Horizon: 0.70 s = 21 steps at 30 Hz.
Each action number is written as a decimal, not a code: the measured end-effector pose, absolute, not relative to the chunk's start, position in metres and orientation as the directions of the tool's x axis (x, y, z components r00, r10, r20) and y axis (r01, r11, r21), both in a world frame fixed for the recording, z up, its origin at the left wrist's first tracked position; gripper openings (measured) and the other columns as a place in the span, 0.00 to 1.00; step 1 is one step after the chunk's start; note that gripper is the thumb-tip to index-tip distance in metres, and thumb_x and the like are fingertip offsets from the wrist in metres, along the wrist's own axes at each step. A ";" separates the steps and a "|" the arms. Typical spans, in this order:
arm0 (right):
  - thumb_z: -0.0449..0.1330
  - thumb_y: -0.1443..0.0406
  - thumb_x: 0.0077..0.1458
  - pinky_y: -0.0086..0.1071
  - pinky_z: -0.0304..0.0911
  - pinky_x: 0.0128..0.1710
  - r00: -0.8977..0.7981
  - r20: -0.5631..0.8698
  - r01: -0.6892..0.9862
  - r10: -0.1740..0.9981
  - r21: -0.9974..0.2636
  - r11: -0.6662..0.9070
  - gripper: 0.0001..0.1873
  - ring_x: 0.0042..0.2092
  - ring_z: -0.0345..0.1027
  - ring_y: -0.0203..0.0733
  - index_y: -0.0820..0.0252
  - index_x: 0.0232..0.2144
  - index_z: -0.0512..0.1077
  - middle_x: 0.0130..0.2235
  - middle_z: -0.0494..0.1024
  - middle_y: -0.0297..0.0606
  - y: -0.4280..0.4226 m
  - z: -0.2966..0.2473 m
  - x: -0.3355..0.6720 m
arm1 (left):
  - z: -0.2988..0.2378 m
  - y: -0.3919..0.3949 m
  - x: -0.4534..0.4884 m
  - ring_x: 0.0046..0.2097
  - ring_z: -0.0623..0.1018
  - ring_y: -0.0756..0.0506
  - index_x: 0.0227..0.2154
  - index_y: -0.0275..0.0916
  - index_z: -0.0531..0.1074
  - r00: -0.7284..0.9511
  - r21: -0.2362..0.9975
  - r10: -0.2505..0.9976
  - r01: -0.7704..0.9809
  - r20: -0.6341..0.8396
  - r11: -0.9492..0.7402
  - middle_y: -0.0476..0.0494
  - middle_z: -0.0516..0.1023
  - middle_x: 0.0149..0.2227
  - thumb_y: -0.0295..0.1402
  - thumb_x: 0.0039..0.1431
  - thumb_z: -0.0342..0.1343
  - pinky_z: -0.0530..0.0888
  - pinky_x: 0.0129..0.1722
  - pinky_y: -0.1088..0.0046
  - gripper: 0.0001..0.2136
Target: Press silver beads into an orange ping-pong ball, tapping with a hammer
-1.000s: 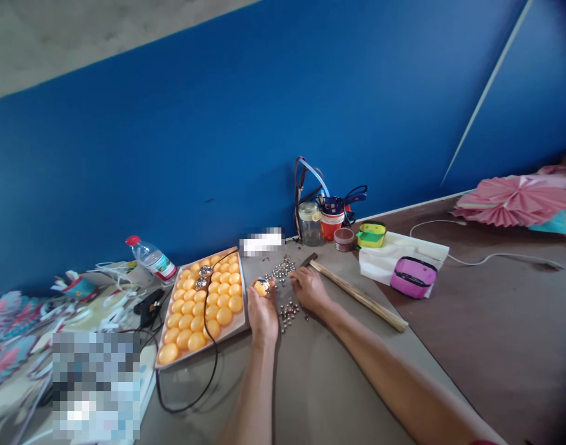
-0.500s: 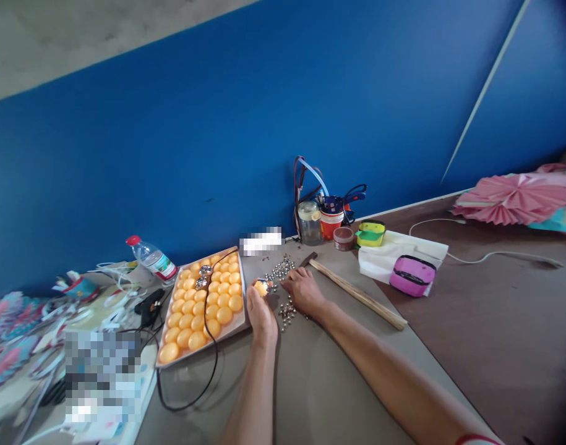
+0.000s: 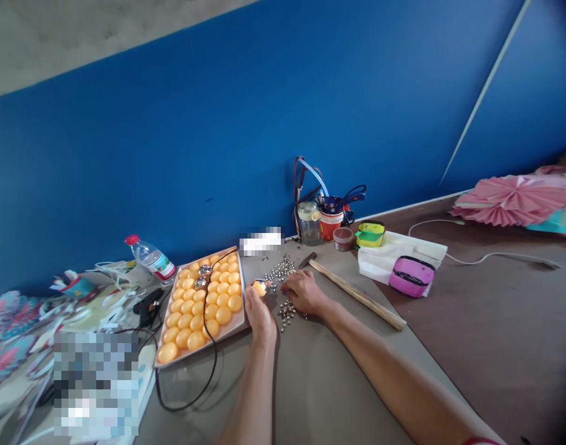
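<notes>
My left hand (image 3: 260, 314) is closed around an orange ball (image 3: 260, 287), like a table tennis ball, partly covered with shiny silver pieces. To its right, my right hand (image 3: 304, 292) rests low over the table with its fingers curled together among small silver beads (image 3: 283, 268); whatever is between its fingertips is too small to make out. More beads lie below that hand. Left of my hands, a shallow box (image 3: 244, 309) carries rows of plain orange balls (image 3: 211, 299), with two silver-covered balls (image 3: 203, 276) resting on them.
A wooden-handled hammer (image 3: 357, 293) lies right of my right hand. A black cord (image 3: 216, 364) loops over the box. Behind stand a glass jar (image 3: 310, 224) and orange cups (image 3: 331, 226). At left are a bottle (image 3: 155, 259) and a black glue gun (image 3: 148, 306); a purple case (image 3: 411, 276) sits right.
Both hands stay in nearly the same place. The ball in my left hand has tilted slightly, and the whole view has shifted a little.
</notes>
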State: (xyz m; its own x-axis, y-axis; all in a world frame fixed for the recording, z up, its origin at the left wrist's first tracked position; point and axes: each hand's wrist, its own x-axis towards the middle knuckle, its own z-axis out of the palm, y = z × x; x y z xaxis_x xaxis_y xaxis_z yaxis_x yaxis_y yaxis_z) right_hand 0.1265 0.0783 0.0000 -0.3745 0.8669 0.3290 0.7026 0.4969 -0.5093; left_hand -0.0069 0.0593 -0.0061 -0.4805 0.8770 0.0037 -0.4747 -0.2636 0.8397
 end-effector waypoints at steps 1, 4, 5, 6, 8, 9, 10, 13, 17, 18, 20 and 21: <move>0.54 0.72 0.47 0.37 0.47 0.45 -0.408 0.314 0.691 0.857 -0.508 0.515 0.14 0.43 0.62 0.43 0.56 0.32 0.76 0.35 0.76 0.38 0.078 0.002 0.127 | -0.006 0.059 -0.007 0.35 0.76 0.48 0.39 0.36 0.68 -0.468 0.831 0.884 -0.492 0.000 -0.261 0.44 0.76 0.33 0.47 0.54 0.53 0.70 0.41 0.69 0.19; 0.55 0.71 0.45 0.38 0.47 0.45 -0.506 0.276 0.664 0.817 -0.481 0.573 0.14 0.43 0.62 0.43 0.54 0.32 0.77 0.35 0.76 0.37 0.075 0.006 0.126 | -0.006 0.059 -0.006 0.36 0.77 0.47 0.40 0.37 0.67 -0.437 0.831 0.899 -0.502 -0.005 -0.239 0.44 0.76 0.33 0.47 0.54 0.53 0.71 0.41 0.68 0.19; 0.55 0.70 0.46 0.38 0.46 0.45 -0.525 0.270 0.659 0.807 -0.470 0.587 0.14 0.43 0.62 0.43 0.53 0.32 0.77 0.35 0.76 0.37 0.074 0.006 0.126 | -0.007 0.059 -0.006 0.36 0.77 0.47 0.40 0.37 0.67 -0.437 0.841 0.899 -0.487 -0.003 -0.234 0.44 0.76 0.33 0.47 0.54 0.52 0.71 0.41 0.68 0.18; 0.55 0.70 0.46 0.38 0.46 0.45 -0.540 0.268 0.656 0.798 -0.460 0.598 0.13 0.43 0.62 0.43 0.53 0.32 0.77 0.35 0.76 0.37 0.074 0.006 0.125 | -0.007 0.059 -0.006 0.36 0.77 0.47 0.40 0.38 0.67 -0.445 0.852 0.896 -0.467 0.003 -0.235 0.44 0.75 0.34 0.47 0.54 0.52 0.71 0.41 0.69 0.18; 0.55 0.69 0.48 0.38 0.46 0.45 -0.549 0.271 0.659 0.791 -0.442 0.609 0.11 0.43 0.63 0.43 0.54 0.31 0.77 0.36 0.76 0.37 0.074 0.004 0.123 | -0.008 0.058 -0.006 0.37 0.77 0.47 0.39 0.38 0.67 -0.466 0.870 0.884 -0.427 0.020 -0.245 0.45 0.75 0.35 0.46 0.54 0.53 0.71 0.40 0.71 0.17; 0.55 0.69 0.49 0.38 0.46 0.44 -0.547 0.273 0.663 0.791 -0.436 0.609 0.11 0.43 0.63 0.43 0.55 0.30 0.77 0.35 0.76 0.38 0.074 0.003 0.122 | -0.009 0.058 -0.007 0.37 0.77 0.48 0.39 0.38 0.68 -0.472 0.877 0.881 -0.413 0.026 -0.247 0.45 0.75 0.35 0.46 0.54 0.53 0.71 0.39 0.71 0.16; 0.55 0.69 0.49 0.37 0.46 0.44 -0.544 0.273 0.668 0.793 -0.432 0.606 0.10 0.42 0.64 0.42 0.56 0.29 0.76 0.35 0.76 0.38 0.074 0.001 0.121 | -0.009 0.057 -0.007 0.36 0.77 0.48 0.38 0.38 0.68 -0.468 0.882 0.883 -0.405 0.029 -0.243 0.45 0.75 0.34 0.46 0.54 0.53 0.71 0.39 0.72 0.16; 0.55 0.69 0.50 0.37 0.47 0.43 -0.519 0.289 0.675 0.805 -0.439 0.593 0.08 0.40 0.65 0.41 0.58 0.27 0.75 0.33 0.76 0.39 0.076 -0.002 0.119 | -0.008 0.056 -0.005 0.31 0.77 0.49 0.40 0.39 0.66 -0.415 0.878 0.910 -0.432 0.010 -0.206 0.45 0.76 0.33 0.47 0.54 0.52 0.72 0.36 0.70 0.18; 0.54 0.72 0.47 0.35 0.51 0.43 -0.384 0.379 0.616 0.842 -0.574 0.539 0.07 0.37 0.67 0.39 0.60 0.26 0.72 0.31 0.76 0.37 0.078 -0.002 0.119 | -0.001 0.055 -0.005 0.24 0.75 0.50 0.40 0.39 0.66 -0.375 0.823 0.926 -0.542 -0.054 -0.171 0.45 0.77 0.31 0.47 0.55 0.51 0.71 0.30 0.71 0.17; 0.53 0.73 0.45 0.35 0.52 0.43 -0.335 0.395 0.573 0.855 -0.635 0.518 0.07 0.36 0.68 0.38 0.60 0.25 0.71 0.31 0.76 0.36 0.079 -0.002 0.119 | 0.001 0.056 -0.005 0.23 0.74 0.50 0.38 0.38 0.66 -0.373 0.804 0.924 -0.573 -0.079 -0.162 0.45 0.77 0.30 0.46 0.55 0.51 0.70 0.29 0.72 0.17; 0.52 0.73 0.43 0.32 0.56 0.40 -0.241 0.405 0.451 0.882 -0.758 0.471 0.07 0.34 0.68 0.37 0.60 0.23 0.68 0.30 0.77 0.35 0.080 -0.001 0.118 | 0.004 0.056 -0.007 0.22 0.72 0.52 0.34 0.36 0.68 -0.349 0.762 0.929 -0.634 -0.127 -0.134 0.45 0.76 0.29 0.46 0.56 0.50 0.68 0.27 0.74 0.16; 0.52 0.73 0.43 0.31 0.57 0.38 -0.198 0.393 0.380 0.898 -0.814 0.440 0.06 0.33 0.68 0.36 0.60 0.22 0.66 0.30 0.77 0.36 0.081 -0.001 0.118 | 0.006 0.056 -0.008 0.22 0.71 0.53 0.32 0.35 0.68 -0.326 0.740 0.934 -0.662 -0.145 -0.116 0.44 0.76 0.28 0.45 0.57 0.50 0.67 0.25 0.75 0.16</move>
